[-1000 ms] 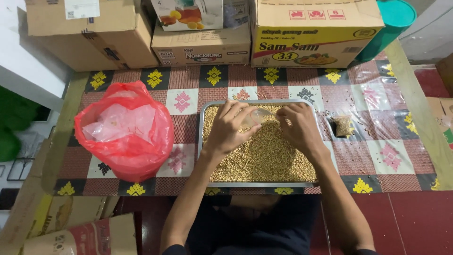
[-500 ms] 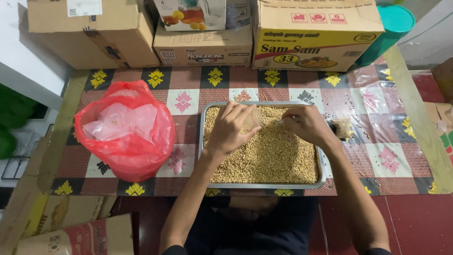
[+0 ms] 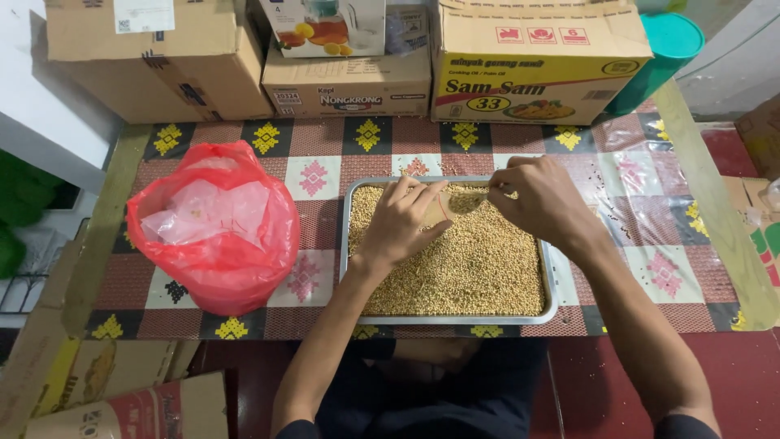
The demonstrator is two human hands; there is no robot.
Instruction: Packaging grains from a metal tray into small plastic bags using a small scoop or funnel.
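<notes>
A rectangular metal tray [image 3: 551, 286] full of small tan grains [image 3: 471, 272] lies on a patterned tablecloth in front of me. My left hand [image 3: 404, 221] rests flat on the grains near the tray's far left, fingers spread and pointing toward the far edge. My right hand [image 3: 540, 199] hovers over the far right part of the tray with thumb and fingers pinched together above the grains. What it pinches is too small to see.
A red plastic bag [image 3: 213, 228] with a clear bag inside stands left of the tray. Cardboard boxes [image 3: 349, 81] line the table's far edge, with a teal lid [image 3: 668, 41] at the far right. More boxes [image 3: 122, 406] lie on the floor, lower left.
My right hand has shifted from lying on the grains to a pinch raised near the tray's far edge. My left hand moved slightly toward the middle.
</notes>
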